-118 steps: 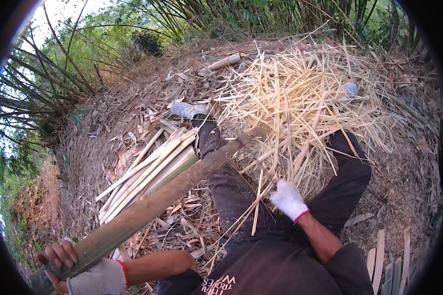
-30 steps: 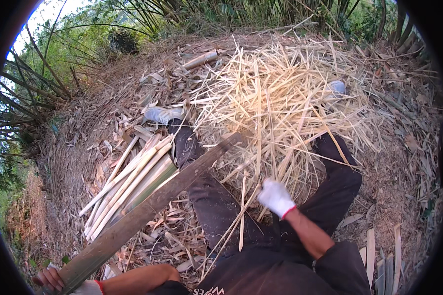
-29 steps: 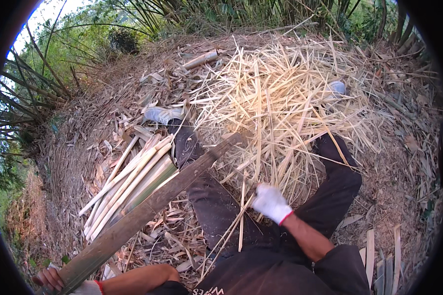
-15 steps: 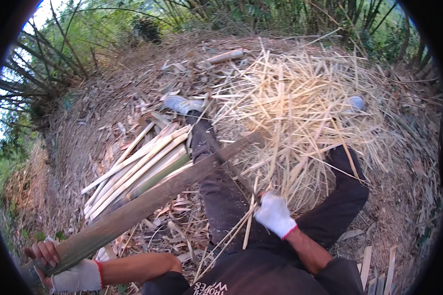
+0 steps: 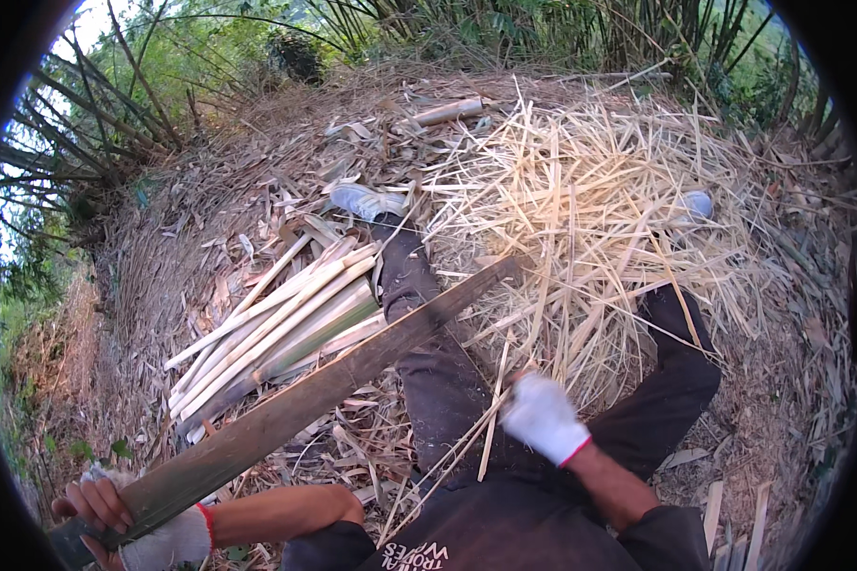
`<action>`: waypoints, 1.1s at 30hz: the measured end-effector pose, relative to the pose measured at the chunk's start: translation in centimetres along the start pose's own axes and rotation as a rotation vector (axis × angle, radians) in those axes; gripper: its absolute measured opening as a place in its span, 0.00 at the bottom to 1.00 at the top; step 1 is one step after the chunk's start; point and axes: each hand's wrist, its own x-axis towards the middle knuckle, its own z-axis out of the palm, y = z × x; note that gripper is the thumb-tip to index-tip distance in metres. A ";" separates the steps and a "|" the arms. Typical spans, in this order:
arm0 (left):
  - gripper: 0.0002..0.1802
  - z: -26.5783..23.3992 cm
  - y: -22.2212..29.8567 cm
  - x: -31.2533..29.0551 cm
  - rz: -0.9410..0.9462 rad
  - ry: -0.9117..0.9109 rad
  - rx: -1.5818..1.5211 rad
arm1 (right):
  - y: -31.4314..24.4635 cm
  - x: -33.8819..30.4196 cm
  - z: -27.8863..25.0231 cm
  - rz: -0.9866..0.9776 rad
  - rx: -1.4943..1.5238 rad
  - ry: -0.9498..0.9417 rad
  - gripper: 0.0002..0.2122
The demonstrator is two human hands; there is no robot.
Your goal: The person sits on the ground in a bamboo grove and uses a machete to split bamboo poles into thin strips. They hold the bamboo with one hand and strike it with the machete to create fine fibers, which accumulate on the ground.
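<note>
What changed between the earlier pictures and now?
Since one second ago the view shifted, bringing more of the left hand into frame. The long bamboo piece looks narrower than in the earliest picture, perhaps turned. The left hand still grips it; the right hand stays between the legs, now blurred. The pale stick stack and shavings pile look unchanged.

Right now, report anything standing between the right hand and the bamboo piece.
Seen from above, thin strips just left of the right hand, then the left thigh, come between it and the bamboo piece.
</note>
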 end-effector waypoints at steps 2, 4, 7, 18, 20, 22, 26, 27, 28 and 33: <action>0.22 0.6 -0.4 0.2 -0.030 -0.051 -0.090 | -5.8 -0.5 -1.4 -0.288 0.044 0.014 0.11; 0.22 0.6 -0.5 0.3 -0.038 -0.065 -0.121 | -7.0 -0.6 -1.5 -0.338 0.022 -0.014 0.11; 0.22 0.3 -0.3 0.6 0.000 -0.035 -0.105 | -1.6 0.0 2.1 -0.215 -0.054 0.148 0.11; 0.25 0.8 -1.4 2.0 -0.100 -0.150 -0.157 | -1.1 0.7 0.3 -0.092 0.001 0.001 0.12; 0.24 0.1 -1.8 3.2 -0.160 -0.197 -0.154 | 1.2 1.0 2.0 -0.016 -0.013 0.074 0.12; 0.22 -2.1 -2.1 4.6 -0.195 -0.180 -0.070 | 6.8 1.9 5.2 0.243 0.076 0.100 0.13; 0.21 -1.7 -3.5 5.2 -0.119 -0.065 0.159 | 11.3 2.1 2.6 0.498 -0.014 -0.113 0.14; 0.21 -1.7 -3.6 5.5 -0.143 -0.086 0.132 | 10.6 1.7 3.0 0.472 -0.055 -0.088 0.14; 0.20 -0.9 -4.2 6.0 -0.166 -0.104 0.108 | 9.2 1.1 3.4 0.418 -0.055 -0.060 0.14; 0.13 5.6 -9.0 9.0 -0.143 0.105 0.199 | 8.8 0.5 5.8 0.259 -0.043 0.125 0.12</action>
